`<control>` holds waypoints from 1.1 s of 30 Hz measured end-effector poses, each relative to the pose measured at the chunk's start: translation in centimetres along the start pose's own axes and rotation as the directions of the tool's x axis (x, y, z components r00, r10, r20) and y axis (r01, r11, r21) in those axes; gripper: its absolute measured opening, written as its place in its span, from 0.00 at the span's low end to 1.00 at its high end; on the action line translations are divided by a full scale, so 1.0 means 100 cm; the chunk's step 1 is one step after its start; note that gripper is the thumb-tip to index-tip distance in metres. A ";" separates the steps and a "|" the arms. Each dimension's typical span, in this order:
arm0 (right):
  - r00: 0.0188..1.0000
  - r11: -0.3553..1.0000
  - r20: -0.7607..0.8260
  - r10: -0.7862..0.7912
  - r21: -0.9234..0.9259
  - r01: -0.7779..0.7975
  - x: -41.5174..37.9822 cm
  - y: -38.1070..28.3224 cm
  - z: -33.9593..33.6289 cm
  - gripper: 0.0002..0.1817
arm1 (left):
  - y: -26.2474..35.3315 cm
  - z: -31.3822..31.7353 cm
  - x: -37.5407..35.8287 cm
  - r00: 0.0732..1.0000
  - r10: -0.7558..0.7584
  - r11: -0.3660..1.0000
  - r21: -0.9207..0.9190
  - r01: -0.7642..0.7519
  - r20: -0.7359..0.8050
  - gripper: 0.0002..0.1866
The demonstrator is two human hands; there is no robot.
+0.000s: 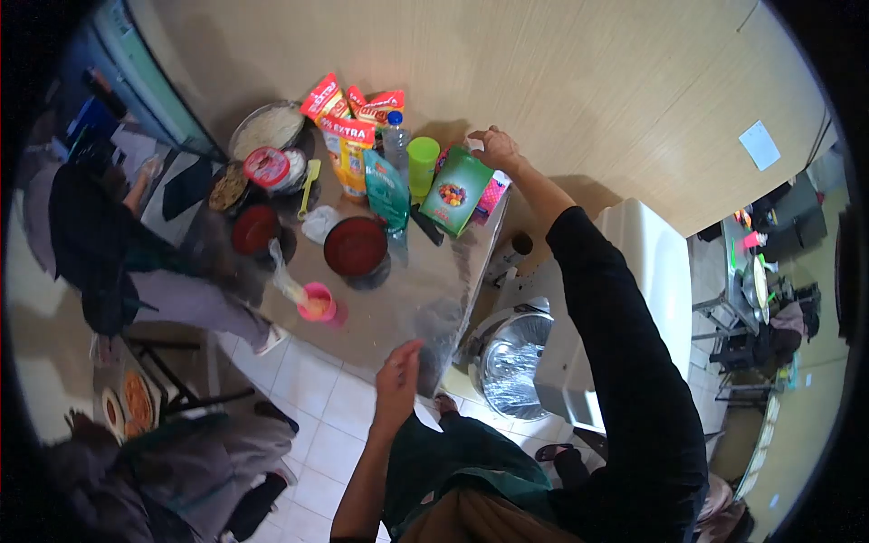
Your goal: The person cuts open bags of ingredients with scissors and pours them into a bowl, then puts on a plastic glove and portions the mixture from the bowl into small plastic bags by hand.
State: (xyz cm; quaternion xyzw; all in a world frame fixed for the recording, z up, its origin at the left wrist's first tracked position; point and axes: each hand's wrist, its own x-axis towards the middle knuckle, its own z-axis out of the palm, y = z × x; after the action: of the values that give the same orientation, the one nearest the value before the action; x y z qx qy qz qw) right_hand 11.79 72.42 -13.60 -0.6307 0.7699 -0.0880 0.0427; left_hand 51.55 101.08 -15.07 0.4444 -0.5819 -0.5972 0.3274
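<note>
My right hand (496, 147) reaches to the far end of the table, its curled fingers at the top corner of a green box (457, 192) with a round colourful picture. Beside that box are a pink patterned pack (491, 197), a lime green cup (422, 166) and a dark-handled tool (426, 225). My left hand (396, 387) is raised near the table's front edge, fingers drawn together; whatever they hold, if anything, I cannot make out. A reddish-brown bowl (355, 246) and a pink cup (316, 302) with a clear plastic bag beside it stand left of that hand.
A teal pouch (386, 193), yellow-red pouches (347, 154), a bottle (396, 143) and a pan of pale food (268, 129) line the wall. Right of the table stand a foil-like lined bin (514, 366) and a white appliance (634, 299). Other people are at the left.
</note>
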 end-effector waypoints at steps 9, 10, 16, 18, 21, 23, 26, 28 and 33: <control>0.996 0.984 -0.090 0.022 0.181 -0.005 -0.003 0.005 -0.006 0.06 | 0.030 0.066 0.258 0.902 0.423 0.903 0.046 -0.428 0.093 0.26; 0.992 0.975 -0.125 -0.009 0.221 0.036 -0.014 0.002 -0.011 0.06 | 0.032 0.073 0.274 0.881 0.468 0.881 0.034 -0.471 0.072 0.29; 0.985 0.855 -0.121 0.122 0.517 -0.043 -0.075 -0.040 -0.036 0.07 | 0.040 0.093 0.323 0.878 0.477 0.847 0.289 -0.447 -0.042 0.35; 0.978 0.794 -0.094 0.189 0.601 -0.096 -0.083 -0.046 -0.033 0.07 | 0.034 0.093 0.333 0.903 0.428 0.863 0.278 -0.422 0.045 0.33; 0.971 0.767 -0.096 0.220 0.631 -0.111 -0.084 -0.048 -0.029 0.10 | 0.023 0.098 0.342 0.895 0.430 0.832 0.332 -0.445 0.121 0.30; 0.956 0.706 -0.075 0.284 0.690 -0.156 -0.080 -0.048 -0.031 0.09 | 0.023 0.101 0.345 0.896 0.420 0.837 0.320 -0.444 0.143 0.28; 0.953 0.768 -0.088 0.289 0.616 -0.176 -0.074 -0.048 -0.039 0.10 | 0.027 0.103 0.347 0.939 0.303 0.883 0.323 -0.340 0.161 0.28; 0.950 0.743 -0.095 0.298 0.648 -0.169 -0.068 -0.051 -0.047 0.10 | 0.029 0.104 0.350 0.950 0.263 0.909 0.286 -0.302 0.166 0.28; 0.938 0.464 -0.105 0.330 0.884 -0.064 -0.051 -0.051 -0.051 0.11 | 0.033 0.114 0.355 0.946 0.323 0.899 0.303 -0.317 0.030 0.30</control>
State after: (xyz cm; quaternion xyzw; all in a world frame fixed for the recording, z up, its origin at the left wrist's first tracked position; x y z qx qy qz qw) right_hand 16.80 76.89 -7.91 -0.4101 0.6856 -0.5408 0.2633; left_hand 26.85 73.12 -17.94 0.3941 -0.7281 -0.4341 0.3552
